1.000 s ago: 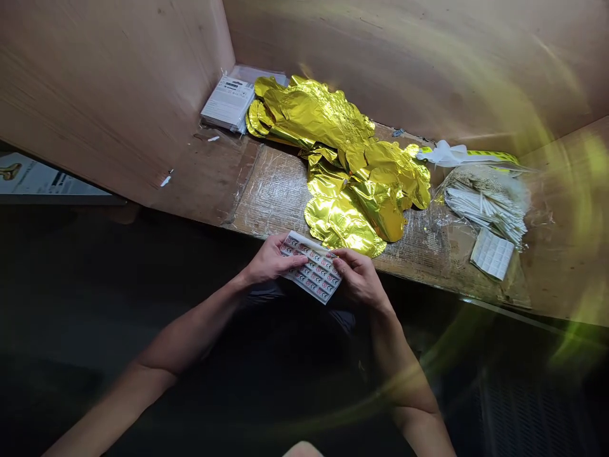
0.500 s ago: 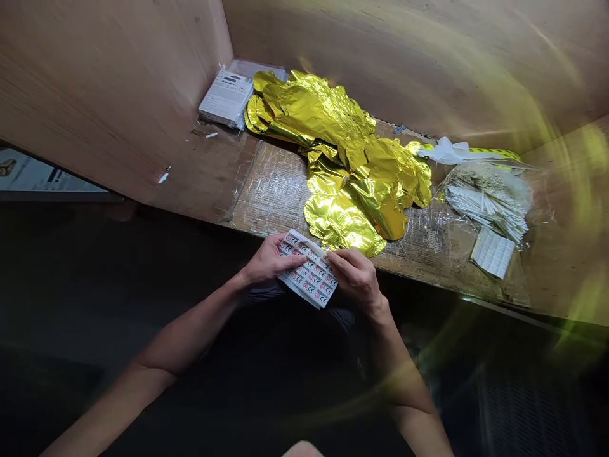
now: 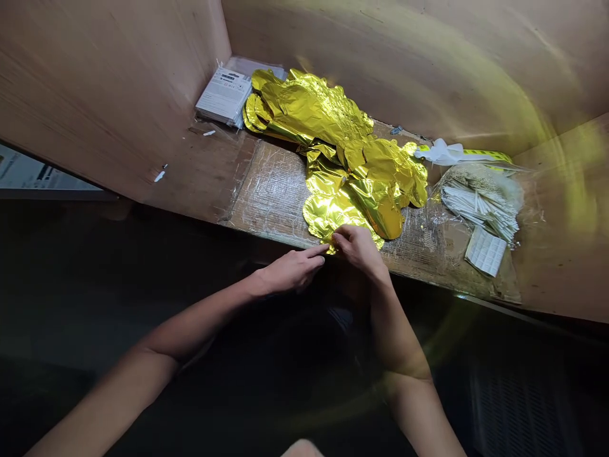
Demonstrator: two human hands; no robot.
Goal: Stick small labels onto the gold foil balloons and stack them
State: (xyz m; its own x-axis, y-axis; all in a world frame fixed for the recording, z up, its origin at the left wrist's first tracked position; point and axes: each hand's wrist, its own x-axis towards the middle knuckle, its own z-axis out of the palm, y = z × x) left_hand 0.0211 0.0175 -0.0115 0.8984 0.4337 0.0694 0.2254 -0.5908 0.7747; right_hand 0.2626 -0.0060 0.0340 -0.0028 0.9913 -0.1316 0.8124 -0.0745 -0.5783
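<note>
Flat gold foil balloons (image 3: 328,209) lie in an overlapping pile on the wooden surface. My left hand (image 3: 292,270) is at the front edge, its index finger stretched out to a small foil tab (image 3: 332,247) of the nearest balloon. The thumb is apart from that finger and the others are curled. My right hand (image 3: 359,249) rests over the same balloon's edge, thumb and fingers pinched beside the tab. Whatever lies between those fingertips is hidden. The sticker sheet seen earlier does not show now.
Packaged white cards (image 3: 222,95) are stacked at the back left. To the right lie a bundle of white sticks (image 3: 480,206) in clear plastic, a folded white sheet (image 3: 485,251) and a yellow strip (image 3: 488,154). Wooden panels (image 3: 380,57) stand around the surface.
The white sheet of printed CE stickers has left my hands and gone out of sight. Both hands have moved to the nearest balloon's tab, my right hand upward and my left index finger stretched out.
</note>
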